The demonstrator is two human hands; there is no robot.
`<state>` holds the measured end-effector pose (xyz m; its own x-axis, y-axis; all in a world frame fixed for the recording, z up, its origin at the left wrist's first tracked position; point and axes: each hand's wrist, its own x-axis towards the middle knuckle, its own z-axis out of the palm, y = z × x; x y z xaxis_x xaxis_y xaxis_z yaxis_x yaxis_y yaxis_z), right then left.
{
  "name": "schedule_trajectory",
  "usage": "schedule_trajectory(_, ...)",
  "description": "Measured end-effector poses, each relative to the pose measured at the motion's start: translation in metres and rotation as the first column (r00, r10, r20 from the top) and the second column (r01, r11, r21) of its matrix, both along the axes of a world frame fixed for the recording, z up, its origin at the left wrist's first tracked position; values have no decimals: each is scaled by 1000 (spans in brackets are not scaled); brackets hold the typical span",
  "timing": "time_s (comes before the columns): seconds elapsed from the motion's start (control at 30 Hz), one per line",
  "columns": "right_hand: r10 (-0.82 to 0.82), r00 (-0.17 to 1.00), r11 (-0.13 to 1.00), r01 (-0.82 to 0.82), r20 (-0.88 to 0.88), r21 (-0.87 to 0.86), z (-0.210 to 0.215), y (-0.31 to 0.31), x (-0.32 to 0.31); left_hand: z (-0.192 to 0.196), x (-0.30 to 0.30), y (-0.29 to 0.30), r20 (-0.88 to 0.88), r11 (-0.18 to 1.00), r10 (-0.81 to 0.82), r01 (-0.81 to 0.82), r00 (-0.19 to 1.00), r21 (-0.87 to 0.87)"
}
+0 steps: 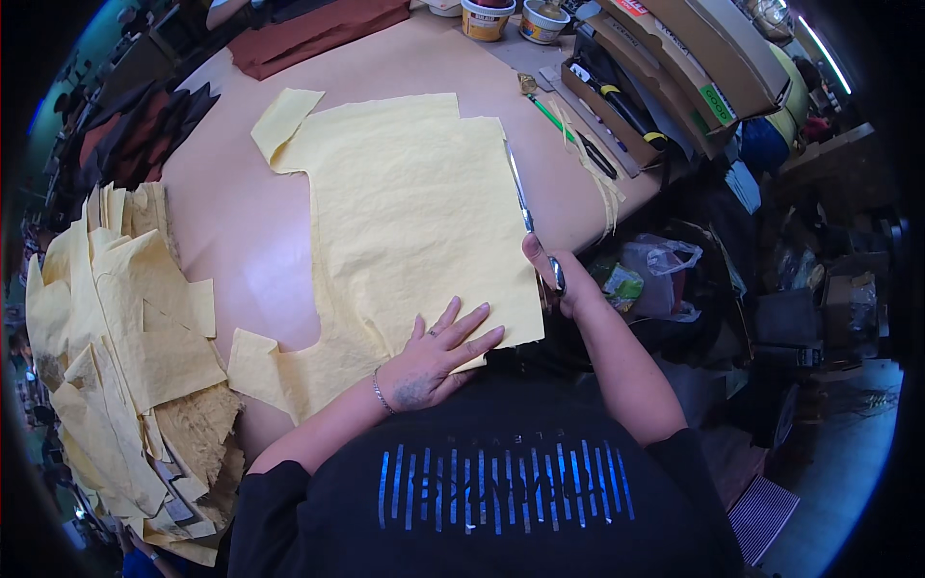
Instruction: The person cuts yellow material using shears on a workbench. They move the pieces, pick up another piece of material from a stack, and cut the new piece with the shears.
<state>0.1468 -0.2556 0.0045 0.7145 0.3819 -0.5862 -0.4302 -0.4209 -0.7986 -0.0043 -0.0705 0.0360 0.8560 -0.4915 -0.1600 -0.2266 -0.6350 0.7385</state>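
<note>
A large sheet of yellow fabric lies spread on the tan table. My left hand presses flat on its near edge, fingers spread. My right hand grips the handles of long silver scissors. Their blades run along the sheet's right edge, pointing away from me.
A thick pile of cut yellow pieces fills the table's left side. Dark red-brown cloth lies at the far edge. Two cups, a green pen, cardboard boxes with tools and a yellow strip stand at the far right. Plastic bags sit below the table's right edge.
</note>
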Motion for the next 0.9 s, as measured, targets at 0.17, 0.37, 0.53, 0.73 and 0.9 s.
schedule_trajectory(0.17,4,999,1000,-2,52,-29,5,1,-7,-1,-1,1,-11,1000,-6,6,1000,-13)
schedule_trajectory(0.37,-3,997,998,8,75,-66,5,-1,-12,1,-1,2,-15,1000,-13,13,1000,-21)
schedule_trajectory(0.53,11,999,998,-13,-38,-62,2,-3,-8,1,-2,3,-13,999,-24,24,1000,-24)
schedule_trajectory(0.73,-51,987,996,61,-154,60,-3,5,10,3,-6,3,4,997,-61,61,998,-40)
schedule_trajectory(0.9,-9,982,999,1,-187,-43,10,9,15,1,-9,5,22,998,-65,66,998,-23)
